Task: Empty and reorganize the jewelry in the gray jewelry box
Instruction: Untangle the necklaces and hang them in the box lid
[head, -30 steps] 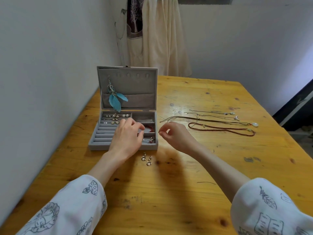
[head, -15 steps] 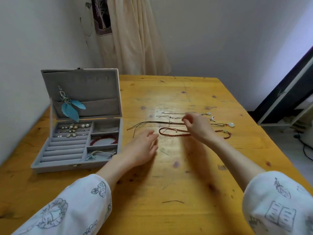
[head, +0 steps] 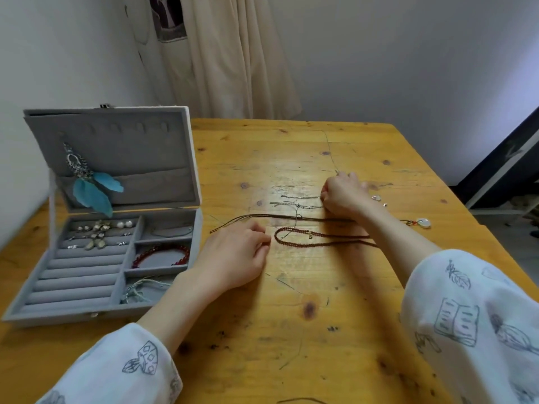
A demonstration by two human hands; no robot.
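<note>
The gray jewelry box (head: 73, 312) stands open at the table's left, lid upright. A blue feather earring (head: 93, 189) hangs in the lid. Small earrings (head: 100, 228) sit on the ring rolls, and a red bead bracelet (head: 162, 253) lies in the middle compartment. A brown cord necklace (head: 291, 218), a dark red beaded necklace (head: 323, 235) and silver chains (head: 300, 197) lie on the table. My right hand (head: 342, 196) is fisted at the silver chains, and a thin chain (head: 331, 153) runs from it toward the far edge. My left hand (head: 233, 255) rests empty beside the cord's end.
The wooden table (head: 291, 330) is bounded by a wall on the left. A cream curtain (head: 233, 59) hangs behind the far edge. A white round pendant (head: 423, 222) and small silver pendants (head: 376, 197) lie right of my right hand.
My left hand left the box and settled on the table. My right hand moved to the silver chains and closed, and one thin chain now stretches toward the far edge. The view swung right.
</note>
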